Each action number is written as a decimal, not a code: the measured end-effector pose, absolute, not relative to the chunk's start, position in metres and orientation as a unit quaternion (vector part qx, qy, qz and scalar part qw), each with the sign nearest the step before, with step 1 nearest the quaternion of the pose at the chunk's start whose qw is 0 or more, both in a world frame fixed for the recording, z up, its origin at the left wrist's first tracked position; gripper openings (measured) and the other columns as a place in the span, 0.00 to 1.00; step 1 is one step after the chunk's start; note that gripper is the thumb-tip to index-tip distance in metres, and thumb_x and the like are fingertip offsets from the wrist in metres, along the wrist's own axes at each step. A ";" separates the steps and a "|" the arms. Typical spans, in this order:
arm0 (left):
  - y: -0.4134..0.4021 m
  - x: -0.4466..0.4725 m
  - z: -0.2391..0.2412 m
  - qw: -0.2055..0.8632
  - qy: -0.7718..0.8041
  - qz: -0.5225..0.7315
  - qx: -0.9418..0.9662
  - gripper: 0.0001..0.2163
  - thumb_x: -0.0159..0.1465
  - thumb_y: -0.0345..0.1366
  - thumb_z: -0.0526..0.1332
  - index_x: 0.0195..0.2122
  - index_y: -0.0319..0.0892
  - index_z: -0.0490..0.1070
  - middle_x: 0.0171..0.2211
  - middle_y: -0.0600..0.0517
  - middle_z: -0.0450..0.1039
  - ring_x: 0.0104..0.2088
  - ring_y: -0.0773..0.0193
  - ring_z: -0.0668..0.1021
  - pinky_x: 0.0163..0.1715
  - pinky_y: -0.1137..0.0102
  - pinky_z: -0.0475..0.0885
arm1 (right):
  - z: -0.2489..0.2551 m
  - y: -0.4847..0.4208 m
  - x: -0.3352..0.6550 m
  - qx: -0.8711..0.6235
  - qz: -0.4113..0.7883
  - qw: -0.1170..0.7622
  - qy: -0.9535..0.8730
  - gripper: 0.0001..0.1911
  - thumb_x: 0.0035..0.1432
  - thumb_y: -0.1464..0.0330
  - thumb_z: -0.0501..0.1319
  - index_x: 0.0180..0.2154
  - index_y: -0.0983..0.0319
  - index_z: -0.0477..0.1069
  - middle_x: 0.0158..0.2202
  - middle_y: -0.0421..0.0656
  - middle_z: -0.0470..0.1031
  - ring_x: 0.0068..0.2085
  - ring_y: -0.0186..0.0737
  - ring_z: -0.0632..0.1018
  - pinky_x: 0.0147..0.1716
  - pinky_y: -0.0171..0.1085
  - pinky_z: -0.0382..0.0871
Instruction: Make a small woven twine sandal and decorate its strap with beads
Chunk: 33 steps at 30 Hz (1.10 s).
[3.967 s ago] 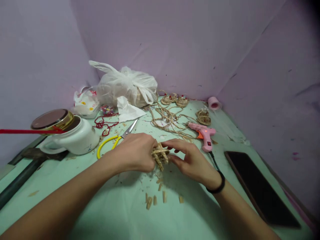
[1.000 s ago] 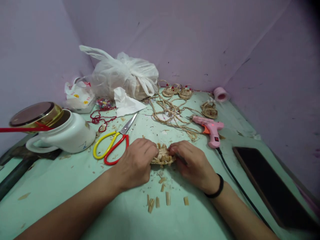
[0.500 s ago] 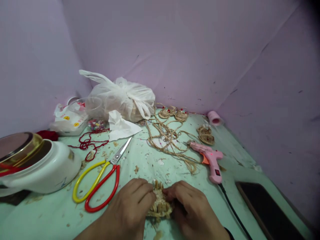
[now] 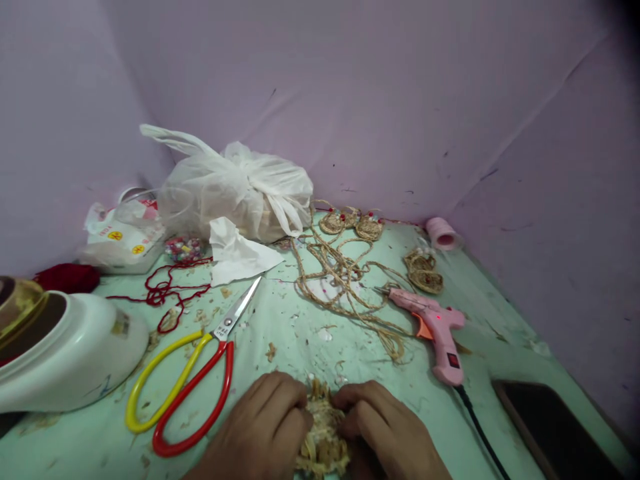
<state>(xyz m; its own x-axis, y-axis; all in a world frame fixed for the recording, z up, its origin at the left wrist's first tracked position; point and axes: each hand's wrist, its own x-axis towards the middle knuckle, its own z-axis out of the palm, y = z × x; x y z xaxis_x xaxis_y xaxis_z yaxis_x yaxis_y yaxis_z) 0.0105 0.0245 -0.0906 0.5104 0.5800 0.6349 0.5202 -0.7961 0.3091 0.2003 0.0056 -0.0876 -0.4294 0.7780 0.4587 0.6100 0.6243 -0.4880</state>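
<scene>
Low in the middle of the head view, a small woven straw piece [image 4: 323,430] with stubby strand ends round its rim is held between both hands. My left hand [image 4: 267,420] grips its left side with fingers curled. On the opposite side, my right hand [image 4: 383,427] pinches the edge; part of its fingers is hidden. Scissors [image 4: 220,340] with one yellow and one red handle lie left of my left hand. A pink glue gun [image 4: 435,327], its red light lit, rests beyond my right hand.
Loose braided straw cord [image 4: 345,280] lies mid-table, with small woven pieces [image 4: 370,227] behind it. A tied white plastic bag [image 4: 245,187] stands at the back. Left are a white pot [image 4: 95,353], dark red yarn [image 4: 70,277] and beads [image 4: 184,248]. A phone [image 4: 555,427] lies right.
The camera view has shifted, so the table things sit slightly lower and farther apart. Both hands still hold the woven piece, now lower in view.
</scene>
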 end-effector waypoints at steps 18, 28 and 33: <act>0.034 0.012 -0.057 0.350 0.526 0.184 0.753 0.05 0.52 0.33 0.59 0.21 0.41 0.67 0.21 0.57 0.65 0.24 0.67 0.70 0.23 0.74 0.62 | -0.070 0.014 0.204 -0.523 0.278 0.363 -0.720 0.07 0.48 0.76 0.58 0.32 0.63 0.70 0.27 0.40 0.74 0.28 0.36 0.73 0.29 0.34 0.66; 0.032 0.017 -0.058 0.290 0.514 0.161 0.791 0.07 0.52 0.38 0.60 0.22 0.41 0.67 0.21 0.55 0.67 0.24 0.66 0.70 0.22 0.74 0.61 | -0.066 0.009 0.200 -0.511 0.192 0.316 -0.776 0.10 0.44 0.80 0.55 0.29 0.63 0.70 0.23 0.38 0.71 0.25 0.34 0.70 0.26 0.31 0.60; 0.026 0.016 -0.054 0.230 0.497 0.160 0.822 0.07 0.53 0.37 0.59 0.23 0.41 0.65 0.23 0.56 0.65 0.25 0.66 0.69 0.23 0.74 0.60 | -0.069 0.009 0.200 -0.513 0.169 0.308 -0.783 0.12 0.45 0.80 0.53 0.32 0.64 0.70 0.25 0.43 0.72 0.28 0.37 0.71 0.28 0.33 0.61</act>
<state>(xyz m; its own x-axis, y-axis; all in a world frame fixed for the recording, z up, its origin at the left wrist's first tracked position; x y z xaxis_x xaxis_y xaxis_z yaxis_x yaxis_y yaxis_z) 0.0161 0.0264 -0.0536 0.4554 0.8896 0.0350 0.7423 -0.4012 0.5366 0.2003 0.0092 -0.0695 -0.2841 0.9077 0.3087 0.6995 0.4165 -0.5808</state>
